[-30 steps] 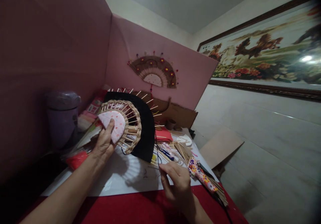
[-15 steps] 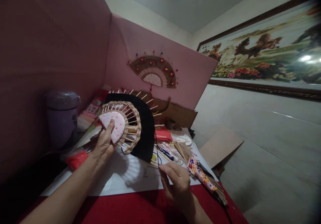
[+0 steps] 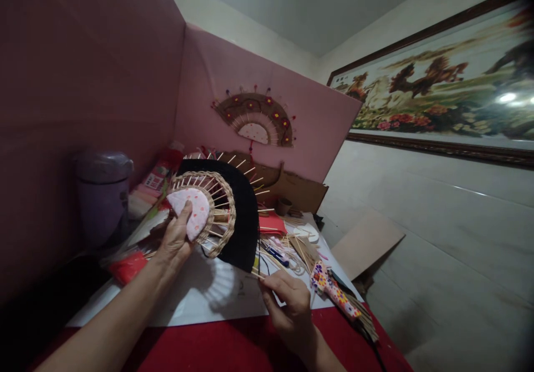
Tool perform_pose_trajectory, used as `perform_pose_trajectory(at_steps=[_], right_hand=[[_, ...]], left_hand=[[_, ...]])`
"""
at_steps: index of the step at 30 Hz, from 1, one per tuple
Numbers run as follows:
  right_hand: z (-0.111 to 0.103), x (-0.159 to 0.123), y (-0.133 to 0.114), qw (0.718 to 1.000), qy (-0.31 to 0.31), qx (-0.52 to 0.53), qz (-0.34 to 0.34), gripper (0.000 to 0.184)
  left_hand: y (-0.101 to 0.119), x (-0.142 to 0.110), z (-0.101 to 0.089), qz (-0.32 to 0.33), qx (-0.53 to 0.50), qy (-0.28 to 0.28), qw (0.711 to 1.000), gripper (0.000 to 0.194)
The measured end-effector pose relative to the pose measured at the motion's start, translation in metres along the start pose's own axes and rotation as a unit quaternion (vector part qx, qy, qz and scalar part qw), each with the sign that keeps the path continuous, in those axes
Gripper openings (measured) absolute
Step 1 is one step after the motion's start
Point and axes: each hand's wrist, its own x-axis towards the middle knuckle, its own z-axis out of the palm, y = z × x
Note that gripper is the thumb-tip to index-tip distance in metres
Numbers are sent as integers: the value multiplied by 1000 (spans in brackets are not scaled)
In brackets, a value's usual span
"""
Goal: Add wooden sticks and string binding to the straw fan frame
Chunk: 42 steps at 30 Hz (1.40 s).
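My left hand [image 3: 174, 242] holds up a half-round fan-shaped craft [image 3: 217, 213] by its pink dotted centre [image 3: 192, 209], thumb pressed on the pink cloth. Around that centre runs a woven wicker band, then wooden sticks and a black cloth arc [image 3: 244, 216]. My right hand [image 3: 287, 305] is lower right over the white sheet [image 3: 208, 291], fingers pinched on a thin dark thread [image 3: 259, 247] that runs up to the black arc. What else the pinch holds is too small to make out.
A finished brown fan [image 3: 255, 117] hangs on the pink board behind. A lilac lidded bin [image 3: 102, 194] stands at left. Loose sticks [image 3: 300, 247], a floral-patterned tool [image 3: 331, 288], red cloth and cardboard pieces lie on the red-covered table [image 3: 233, 347]. A framed painting [image 3: 442, 99] hangs at right.
My right hand has shifted slightly left and down with the thread. The fan in my left hand has dipped a little.
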Motion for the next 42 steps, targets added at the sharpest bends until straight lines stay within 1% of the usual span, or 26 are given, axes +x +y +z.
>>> perform_pose_trajectory(at_steps=[3,7,9,13,16,20,22,26,28,31,36,39,42], right_hand=[[4,0,-2,1000,3,15,8,17],[7,-1,-3,1000,22,5,10,18],[7,-2,-1,999,36,-12,26,18],[6,2,5,994,84,-27,67,19],[6,6,7,988,116,-20,100,16],[7,10,5,982,129,-16,139,20],[7,9,3,981,130,-6,147,19],[3,7,1,981,120,23,151,15],[0,7,2,979,123,9,162,13],[-5,7,6,973,145,-31,175,10],[-10,6,10,968,168,-62,176,8],[-11,4,9,968,169,-46,181,9],[-11,2,8,964,161,-13,212,11]], left_hand=[[-3,0,-1,-24,6,-3,1000,23],[-5,-1,-1,-16,10,-2,1000,24],[-6,-3,-1,-23,11,-15,1000,25],[-6,-9,3,-80,12,-53,995,19],[-6,-15,7,-115,3,-47,992,18],[-7,-20,9,-145,6,-60,988,22],[-8,-19,9,-142,6,-67,988,23],[-10,-16,5,-117,-1,-89,989,24],[-11,-15,4,-111,2,-94,989,23],[-11,-15,4,-105,12,-94,990,22],[-9,-15,5,-107,30,-96,989,19],[-7,-14,4,-102,31,-89,990,20],[-7,-13,3,-105,42,-90,989,20]])
